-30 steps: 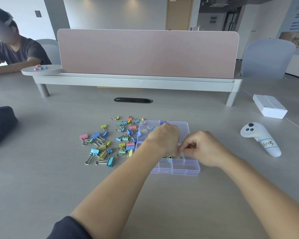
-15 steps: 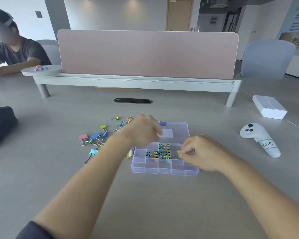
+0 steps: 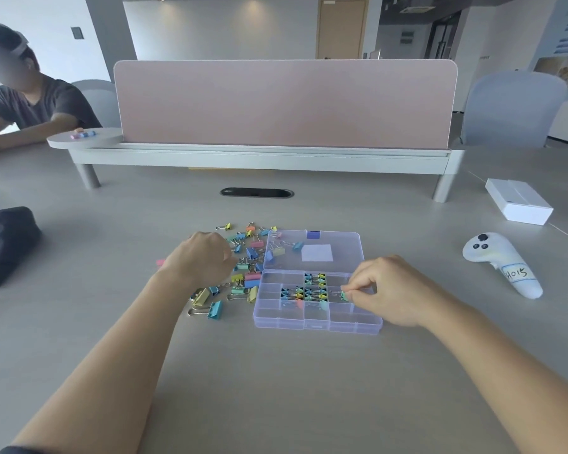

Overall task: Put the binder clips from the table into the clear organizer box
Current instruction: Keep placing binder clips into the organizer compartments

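Observation:
A clear organizer box (image 3: 315,317) lies open on the table, its lid (image 3: 341,244) folded back flat. Several middle compartments hold rows of coloured binder clips (image 3: 305,291). My right hand (image 3: 394,290) pinches a green binder clip (image 3: 344,295) over a compartment at the box's right side. A loose pile of coloured binder clips (image 3: 243,270) lies left of the box. My left hand (image 3: 199,260) hovers over that pile with fingers curled downward; what its fingertips touch is hidden.
A white controller (image 3: 502,263) labelled with handwriting lies right of the box, a white carton (image 3: 518,206) behind it. A dark bag (image 3: 4,244) sits at the left edge. A pink divider screen (image 3: 286,104) crosses the table; another person sits far left.
My left hand has moved from above the box leftward to the loose clip pile. My right hand has stayed at the box's right side, pinching the green clip.

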